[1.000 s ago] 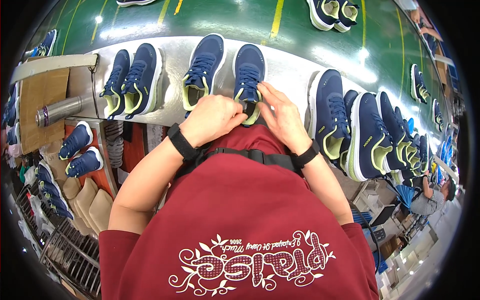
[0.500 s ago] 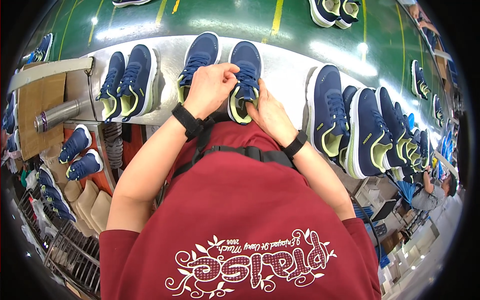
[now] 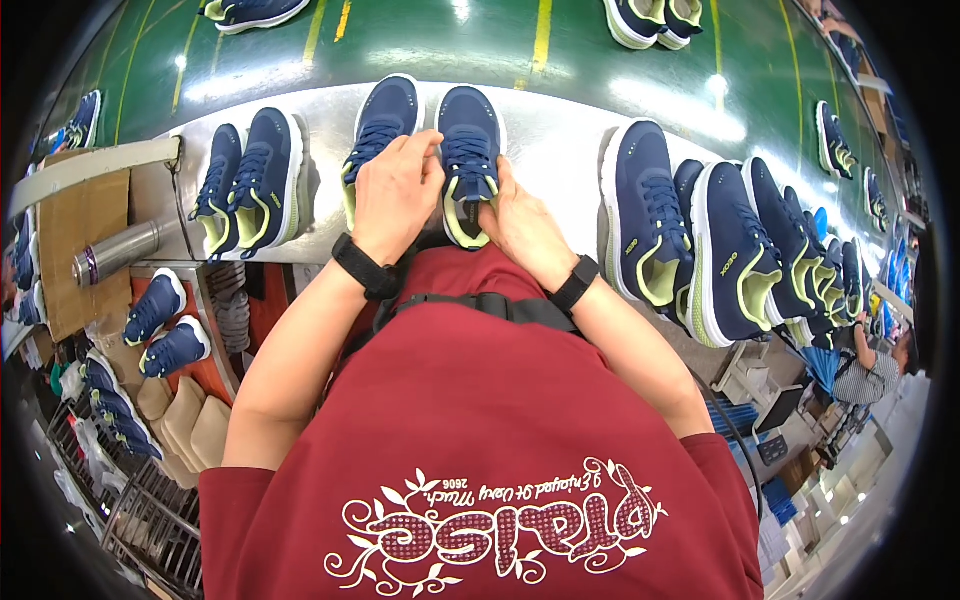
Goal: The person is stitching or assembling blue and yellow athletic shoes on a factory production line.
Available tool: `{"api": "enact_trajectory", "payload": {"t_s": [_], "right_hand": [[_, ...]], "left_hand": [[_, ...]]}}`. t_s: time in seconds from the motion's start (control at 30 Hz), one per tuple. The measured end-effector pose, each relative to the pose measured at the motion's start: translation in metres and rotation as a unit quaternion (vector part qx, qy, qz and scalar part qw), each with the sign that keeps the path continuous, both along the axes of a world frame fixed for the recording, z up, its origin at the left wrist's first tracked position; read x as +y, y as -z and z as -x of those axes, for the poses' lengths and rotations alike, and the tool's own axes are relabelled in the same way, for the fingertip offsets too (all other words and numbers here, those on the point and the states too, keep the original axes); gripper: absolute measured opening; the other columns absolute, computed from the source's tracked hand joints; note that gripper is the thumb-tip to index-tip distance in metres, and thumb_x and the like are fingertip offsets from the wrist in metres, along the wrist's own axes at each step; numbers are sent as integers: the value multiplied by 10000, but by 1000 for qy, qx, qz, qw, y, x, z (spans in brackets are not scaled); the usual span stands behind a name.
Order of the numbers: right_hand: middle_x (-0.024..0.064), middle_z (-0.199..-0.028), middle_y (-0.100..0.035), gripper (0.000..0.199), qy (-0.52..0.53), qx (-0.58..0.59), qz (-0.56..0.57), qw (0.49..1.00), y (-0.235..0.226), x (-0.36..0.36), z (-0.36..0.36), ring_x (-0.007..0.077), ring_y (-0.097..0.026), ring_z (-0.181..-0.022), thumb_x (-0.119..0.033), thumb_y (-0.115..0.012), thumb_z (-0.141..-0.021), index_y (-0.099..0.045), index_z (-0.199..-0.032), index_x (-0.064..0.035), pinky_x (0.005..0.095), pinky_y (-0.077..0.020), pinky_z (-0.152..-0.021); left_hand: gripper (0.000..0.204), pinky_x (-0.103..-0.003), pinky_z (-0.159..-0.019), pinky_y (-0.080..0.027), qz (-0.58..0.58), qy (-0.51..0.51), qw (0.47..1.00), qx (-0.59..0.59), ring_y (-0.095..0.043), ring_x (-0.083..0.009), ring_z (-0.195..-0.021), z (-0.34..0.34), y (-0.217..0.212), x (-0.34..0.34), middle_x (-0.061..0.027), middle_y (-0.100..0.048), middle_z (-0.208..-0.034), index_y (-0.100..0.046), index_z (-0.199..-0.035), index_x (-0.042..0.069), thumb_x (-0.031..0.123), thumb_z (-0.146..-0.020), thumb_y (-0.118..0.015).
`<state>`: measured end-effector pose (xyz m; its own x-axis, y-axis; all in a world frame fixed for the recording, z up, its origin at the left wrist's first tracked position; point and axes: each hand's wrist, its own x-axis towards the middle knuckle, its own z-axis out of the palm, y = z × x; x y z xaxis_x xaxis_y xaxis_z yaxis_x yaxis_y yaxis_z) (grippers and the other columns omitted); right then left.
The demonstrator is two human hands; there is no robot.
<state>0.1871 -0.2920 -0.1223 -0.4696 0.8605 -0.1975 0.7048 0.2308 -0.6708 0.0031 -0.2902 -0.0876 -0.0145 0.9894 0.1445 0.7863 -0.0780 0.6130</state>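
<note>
A navy sneaker (image 3: 468,125) with lime lining and a white sole stands in front of me on the metal ledge, toe pointing away. My right hand (image 3: 525,225) grips its right side near the heel, thumb at the collar opening. Curled in a pinch, my left hand (image 3: 398,195) is at the left edge of its laces; whatever is between the fingertips is too small to make out. Just to the left, another navy sneaker (image 3: 390,105) stands beside it, its rear partly hidden behind my left hand.
A pair of sneakers (image 3: 265,165) stands left on the metal ledge (image 3: 555,125); several more sneakers (image 3: 645,215) crowd the right. Beyond runs a green conveyor belt (image 3: 420,45) carrying shoes. At left are a metal cylinder (image 3: 120,250) and cardboard (image 3: 90,210). A person (image 3: 868,375) sits far right.
The view has shifted slightly. My left hand's pinched fingers have moved off the middle of the laces to their left edge. My right hand stays at the sneaker's side. Shoes on the belt have shifted.
</note>
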Motion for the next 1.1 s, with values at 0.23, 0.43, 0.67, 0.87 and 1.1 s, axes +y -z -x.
{"api": "enact_trajectory", "payload": {"t_s": [0.23, 0.43, 0.67, 0.87, 1.1], "right_hand": [[240, -911, -660, 512, 49, 136, 203, 968, -15, 24, -16, 345, -668, -803, -146, -579, -815, -481, -1273, 61, 374, -525, -737], [170, -814, -692, 213, 149, 163, 68, 973, -23, 44, 4, 259, -692, -753, -76, -629, -797, -677, -989, 1, 331, -526, -701], [138, -718, -671, 237, 94, 95, 19, 991, -22, 53, 12, 279, -667, -673, -49, -635, -747, -673, -974, 6, 357, -516, -658], [68, -706, -618, 391, 98, 92, -145, 980, -12, 40, 21, 211, -616, -656, 7, -633, -716, -596, -1102, -36, 321, -492, -637], [91, -784, -650, 353, 105, 57, -118, 986, -19, 42, 15, 265, -628, -726, -62, -612, -798, -579, -1148, -31, 339, -489, -670]], "left_hand": [[269, -345, -721, -495, 66, 71, 993, -71, -639, -290, -823, 11, -1, -14, -159, -641, -952, -613, -1116, 1, 16, -864, -522], [443, -395, -760, -488, 110, 73, 987, -95, -626, -336, -843, 9, 1, -19, -194, -629, -934, -573, -1166, -40, 165, -776, -622], [440, -394, -674, -482, 160, 67, 978, -116, -612, -314, -738, 4, -2, -11, -161, -597, -779, -596, -1091, -27, 173, -713, -700], [512, -317, -761, -535, 217, 43, 972, -74, -668, -237, -815, 2, -9, -9, -165, -648, -938, -573, -1186, -54, 92, -714, -707], [420, -370, -730, -515, 197, 78, 974, -81, -648, -288, -795, 11, -5, -5, -171, -633, -874, -598, -1131, -22, 97, -732, -654]]}}
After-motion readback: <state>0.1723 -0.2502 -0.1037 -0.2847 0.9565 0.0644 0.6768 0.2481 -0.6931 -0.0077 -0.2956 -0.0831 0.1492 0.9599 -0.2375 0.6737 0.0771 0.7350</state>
